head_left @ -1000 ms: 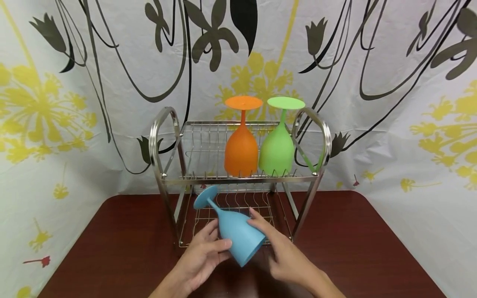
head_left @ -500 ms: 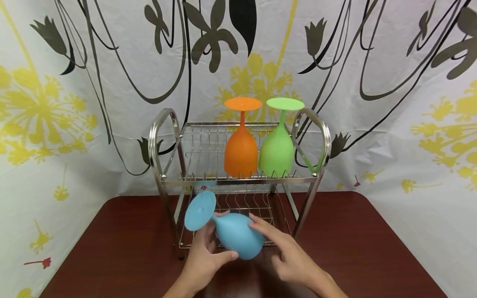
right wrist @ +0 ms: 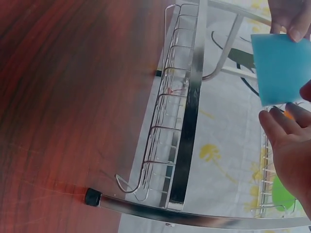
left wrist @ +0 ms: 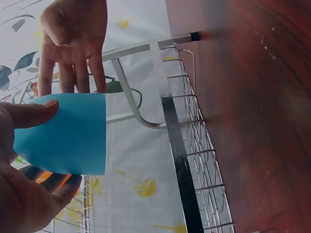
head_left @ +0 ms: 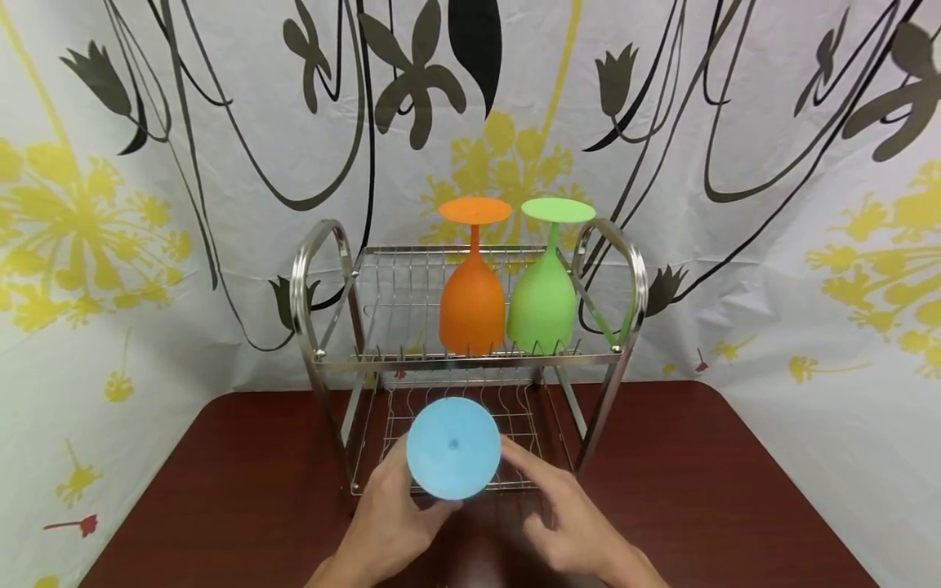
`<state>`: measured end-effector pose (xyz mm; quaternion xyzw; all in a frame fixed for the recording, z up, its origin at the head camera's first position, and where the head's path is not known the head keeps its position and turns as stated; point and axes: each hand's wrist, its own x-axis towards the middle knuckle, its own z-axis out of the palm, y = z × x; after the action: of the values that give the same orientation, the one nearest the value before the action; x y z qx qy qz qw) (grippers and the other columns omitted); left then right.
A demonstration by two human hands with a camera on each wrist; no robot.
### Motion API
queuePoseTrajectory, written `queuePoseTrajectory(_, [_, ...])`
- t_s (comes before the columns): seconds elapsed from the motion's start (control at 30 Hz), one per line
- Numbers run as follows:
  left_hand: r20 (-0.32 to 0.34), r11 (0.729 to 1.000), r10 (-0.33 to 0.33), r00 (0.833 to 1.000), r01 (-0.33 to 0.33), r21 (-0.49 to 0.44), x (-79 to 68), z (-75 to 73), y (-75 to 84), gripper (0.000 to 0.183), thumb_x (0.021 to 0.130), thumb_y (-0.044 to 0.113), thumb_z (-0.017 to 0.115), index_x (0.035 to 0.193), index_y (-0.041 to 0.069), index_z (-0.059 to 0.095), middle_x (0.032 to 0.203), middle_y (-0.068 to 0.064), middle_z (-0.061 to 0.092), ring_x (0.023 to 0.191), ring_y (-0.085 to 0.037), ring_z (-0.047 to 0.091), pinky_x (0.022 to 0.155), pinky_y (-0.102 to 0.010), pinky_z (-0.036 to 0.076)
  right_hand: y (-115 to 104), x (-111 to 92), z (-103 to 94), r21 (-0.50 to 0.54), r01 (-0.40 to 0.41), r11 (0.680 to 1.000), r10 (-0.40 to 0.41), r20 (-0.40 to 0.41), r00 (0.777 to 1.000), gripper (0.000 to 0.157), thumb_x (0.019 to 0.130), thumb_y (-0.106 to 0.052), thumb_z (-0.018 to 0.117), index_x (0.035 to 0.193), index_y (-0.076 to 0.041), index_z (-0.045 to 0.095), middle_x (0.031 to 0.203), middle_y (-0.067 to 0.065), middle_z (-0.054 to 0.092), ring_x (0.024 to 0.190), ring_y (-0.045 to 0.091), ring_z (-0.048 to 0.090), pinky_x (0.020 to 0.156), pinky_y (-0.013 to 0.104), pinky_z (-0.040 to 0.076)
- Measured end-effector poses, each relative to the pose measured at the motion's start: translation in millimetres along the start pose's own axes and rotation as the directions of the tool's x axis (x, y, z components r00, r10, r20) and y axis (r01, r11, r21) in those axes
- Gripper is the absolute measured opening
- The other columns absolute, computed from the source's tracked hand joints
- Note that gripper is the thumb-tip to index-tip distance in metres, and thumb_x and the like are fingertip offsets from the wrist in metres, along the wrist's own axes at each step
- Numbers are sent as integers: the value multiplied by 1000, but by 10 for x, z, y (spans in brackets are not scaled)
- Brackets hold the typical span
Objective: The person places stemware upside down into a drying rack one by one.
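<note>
A blue plastic goblet hangs upside down before the rack, its round base facing up at the head camera and hiding most of the bowl. My left hand grips the bowl, thumb on one side and fingers on the other, as the left wrist view shows. My right hand reaches from the right with fingers extended, the fingertips right at the goblet's side. In the right wrist view the bowl has its open rim pointing toward the dark red tabletop.
A two-tier metal dish rack stands behind the hands on the dark red table. An orange goblet and a green goblet stand upside down on its upper shelf. A patterned curtain hangs behind.
The blue goblet has turned from lying tilted, base to the left, to base up toward the head camera. The left hand's grip has turned with it; the right hand stays beside it.
</note>
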<state>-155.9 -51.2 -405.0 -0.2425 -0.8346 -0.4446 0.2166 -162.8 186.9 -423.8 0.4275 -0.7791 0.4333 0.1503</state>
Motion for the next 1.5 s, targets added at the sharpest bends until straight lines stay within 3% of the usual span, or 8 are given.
queuePoseTrajectory(0.17, [-2,1000,17,1000,-17,19,-14,-1,-24,94,61,9,92,142,18,45,133,4,54,119,-16,55,90,-47,54,-20,-14,22,-36,-21,999,22,10,1000,95,59,15,51,150,-3,33,154,14,37,139,19,39,103,23,42])
queuePoseTrajectory(0.37, [12,994,104,995,-104,44,5,-55,-48,95,60,9,91,142,20,45,133,5,54,119,-15,54,91,-46,53,-13,29,-3,-68,101,993,-107,-80,991,87,59,14,55,144,5,40,148,19,43,137,26,43,110,24,36])
queuePoseTrajectory(0.53, [19,990,129,991,-130,49,33,-123,-41,97,58,9,92,142,16,45,133,2,55,119,-17,55,90,-45,54,-28,56,-100,-133,129,983,-154,-200,968,73,63,12,61,135,7,50,138,21,52,131,26,49,107,20,39])
queuePoseTrajectory(0.73, [35,993,119,992,-120,19,58,-193,-25,97,59,10,92,142,19,43,134,4,53,119,-15,54,91,-45,54,-10,76,-208,-132,145,981,-180,-307,935,53,75,10,66,126,11,55,126,22,60,121,20,57,97,20,48])
queuePoseTrajectory(0.9, [53,991,130,990,-129,-23,89,-264,11,98,62,13,92,144,21,41,136,5,51,120,-14,53,94,-46,53,19,52,-277,-112,107,988,-142,-384,913,50,73,17,65,122,13,58,120,18,63,109,14,62,81,22,56])
queuePoseTrajectory(1.23, [34,966,256,966,-254,-49,200,-442,115,96,63,17,91,145,12,41,136,-3,54,119,-20,56,96,-44,51,51,-23,-432,-155,-26,988,-67,-566,822,42,72,24,62,112,11,63,104,14,66,95,13,63,79,16,52])
queuePoseTrajectory(1.37, [48,965,254,966,-250,-81,213,-502,177,94,65,18,91,144,13,41,135,-3,54,117,-20,56,94,-43,53,64,-38,-441,-149,-59,987,-45,-614,788,37,74,25,61,109,12,64,101,19,66,94,11,64,78,14,53])
queuePoseTrajectory(1.5, [75,968,236,969,-229,-100,225,-556,238,94,68,21,90,146,15,39,137,-2,52,118,-20,56,92,-44,54,57,-49,-445,-150,-164,975,18,-681,732,32,79,22,61,107,9,66,96,19,66,90,6,65,73,11,52])
